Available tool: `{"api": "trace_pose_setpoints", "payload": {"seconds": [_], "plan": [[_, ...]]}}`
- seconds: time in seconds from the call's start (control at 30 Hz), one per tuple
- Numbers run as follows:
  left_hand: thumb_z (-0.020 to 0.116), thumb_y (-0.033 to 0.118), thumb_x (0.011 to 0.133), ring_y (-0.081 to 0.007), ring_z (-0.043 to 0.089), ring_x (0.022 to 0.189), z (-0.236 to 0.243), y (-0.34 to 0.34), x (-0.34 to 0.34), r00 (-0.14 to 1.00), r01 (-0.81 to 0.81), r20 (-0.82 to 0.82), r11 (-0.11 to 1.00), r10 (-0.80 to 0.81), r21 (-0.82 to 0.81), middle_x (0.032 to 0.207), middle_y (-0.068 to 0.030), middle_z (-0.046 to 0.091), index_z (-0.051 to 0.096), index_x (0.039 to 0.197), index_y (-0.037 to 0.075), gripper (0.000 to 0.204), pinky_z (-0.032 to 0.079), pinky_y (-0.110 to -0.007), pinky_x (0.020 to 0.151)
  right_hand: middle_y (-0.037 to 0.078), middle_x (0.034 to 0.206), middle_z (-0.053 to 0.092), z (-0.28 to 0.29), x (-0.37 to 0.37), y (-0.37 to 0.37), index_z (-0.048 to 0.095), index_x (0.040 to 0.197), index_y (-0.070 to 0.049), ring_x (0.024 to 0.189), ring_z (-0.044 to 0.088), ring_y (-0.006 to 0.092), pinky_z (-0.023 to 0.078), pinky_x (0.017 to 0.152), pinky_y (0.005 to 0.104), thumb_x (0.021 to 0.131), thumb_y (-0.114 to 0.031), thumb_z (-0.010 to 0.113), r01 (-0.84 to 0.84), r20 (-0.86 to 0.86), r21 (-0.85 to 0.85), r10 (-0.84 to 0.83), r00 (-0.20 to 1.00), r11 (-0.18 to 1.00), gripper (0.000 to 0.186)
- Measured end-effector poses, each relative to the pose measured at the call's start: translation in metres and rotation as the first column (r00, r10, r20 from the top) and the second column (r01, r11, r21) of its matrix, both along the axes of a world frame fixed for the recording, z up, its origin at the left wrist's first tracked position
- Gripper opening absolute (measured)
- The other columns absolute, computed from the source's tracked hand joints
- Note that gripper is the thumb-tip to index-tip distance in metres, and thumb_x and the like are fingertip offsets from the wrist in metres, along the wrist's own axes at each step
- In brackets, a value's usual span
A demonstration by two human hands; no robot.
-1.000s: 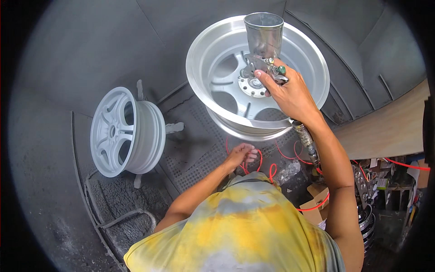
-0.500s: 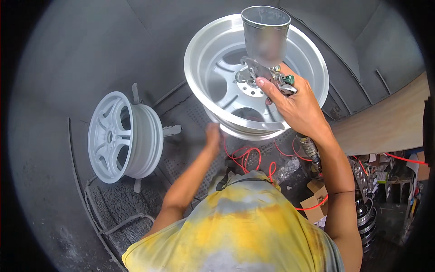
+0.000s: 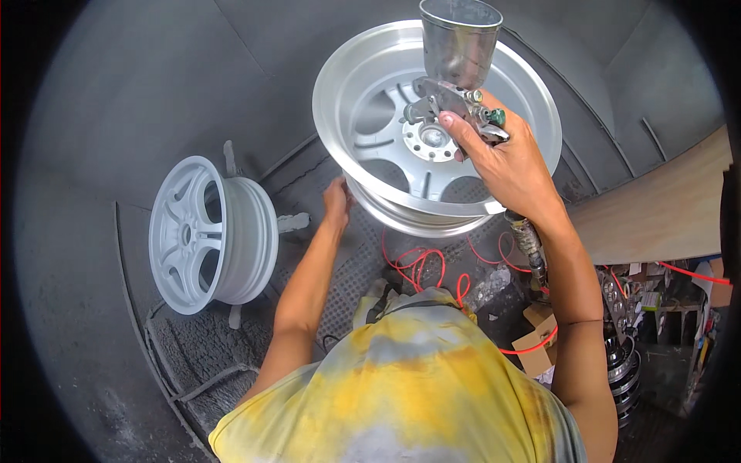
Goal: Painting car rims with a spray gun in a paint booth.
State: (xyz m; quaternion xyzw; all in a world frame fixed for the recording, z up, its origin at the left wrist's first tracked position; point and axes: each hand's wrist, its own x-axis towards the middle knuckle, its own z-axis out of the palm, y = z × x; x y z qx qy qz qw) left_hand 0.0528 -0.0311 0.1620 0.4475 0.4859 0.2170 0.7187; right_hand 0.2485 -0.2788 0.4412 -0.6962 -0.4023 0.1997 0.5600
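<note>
Now the left hand [image 3: 337, 204] has moved to the near-left edge of the large wheel [image 3: 327, 116], finger grip indiscernible, bringing both hands to it; the right hand [image 3: 509, 158] wraps its fingers around a spray gun [image 3: 458, 65] in front.

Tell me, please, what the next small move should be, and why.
I would perhaps turn the bright-rimmed wheel slightly with the left hand, since that hand is at its left edge and the right hand holds the spray gun over it.
</note>
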Motion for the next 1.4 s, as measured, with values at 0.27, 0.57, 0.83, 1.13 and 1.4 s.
{"api": "trace_pose_setpoints", "payload": {"seconds": [0.27, 0.57, 0.83, 1.13, 1.4], "plan": [[0.045, 0.026, 0.099, -0.0121, 0.061, 0.071, -0.004, -0.15, -0.028, 0.974, 0.208, -0.079, 0.977, -0.211, -0.043, 0.085, -0.0032, 0.064, 0.056, 0.096, 0.006, 0.024, 0.052, -0.028, 0.065, -0.001, 0.071, 0.059, 0.001, 0.0, -0.002, 0.062, 0.102, -0.001, 0.062, 0.051, 0.0066, 0.043, 0.058, 0.023, 0.093, -0.021, 0.06, 0.016, 0.004, -0.02, -0.015, 1.0, 1.0, 0.022], [0.038, 0.021, 0.093, -0.0187, 0.062, 0.07, -0.055, -0.061, -0.056, 0.954, 0.278, -0.059, 0.943, -0.293, -0.181, 0.08, -0.0092, 0.065, 0.063, 0.092, 0.002, 0.031, 0.052, -0.03, 0.064, -0.001, 0.072, 0.059, 0.009, -0.005, -0.002, 0.062, 0.103, -0.001, 0.062, 0.051, 0.0066, 0.043, 0.058, 0.0227, 0.093, -0.019, 0.06, 0.009, -0.018, -0.023, -0.009, 1.0, 1.0, 0.022], [0.044, 0.027, 0.093, -0.0139, 0.048, 0.057, -0.03, 0.009, -0.011, 1.0, 0.007, -0.02, 0.999, -0.006, 0.037, 0.071, -0.0017, 0.052, 0.058, 0.089, 0.007, 0.025, 0.044, -0.028, 0.057, -0.002, 0.074, 0.059, 0.026, -0.014, -0.001, 0.061, 0.105, -0.001, 0.063, 0.05, 0.0062, 0.043, 0.058, 0.0224, 0.092, -0.019, 0.061, 0.01, -0.073, -0.033, -0.012, 0.997, 0.999, 0.022], [0.038, 0.019, 0.096, -0.018, 0.061, 0.073, -0.004, -0.153, -0.044, 0.907, 0.418, 0.112, 0.841, -0.406, -0.343, 0.084, -0.0082, 0.062, 0.056, 0.094, 0.003, 0.025, 0.052, -0.031, 0.066, 0.0, 0.068, 0.057, 0.036, -0.016, 0.005, 0.061, 0.103, -0.001, 0.061, 0.051, 0.0073, 0.043, 0.057, 0.0245, 0.091, -0.019, 0.062, -0.005, -0.079, 0.04, 0.009, 0.997, 0.999, 0.022], [0.04, 0.022, 0.093, -0.014, 0.055, 0.064, 0.022, -0.018, -0.009, 0.991, -0.029, 0.126, 0.993, 0.044, -0.117, 0.075, -0.0031, 0.057, 0.058, 0.088, 0.006, 0.024, 0.047, -0.03, 0.059, 0.001, 0.062, 0.055, 0.038, -0.015, 0.011, 0.061, 0.095, -0.001, 0.056, 0.05, 0.0081, 0.042, 0.054, 0.0267, 0.09, -0.022, 0.063, 0.0, 0.037, 0.071, -0.003, 0.999, 0.997, 0.022]]}}
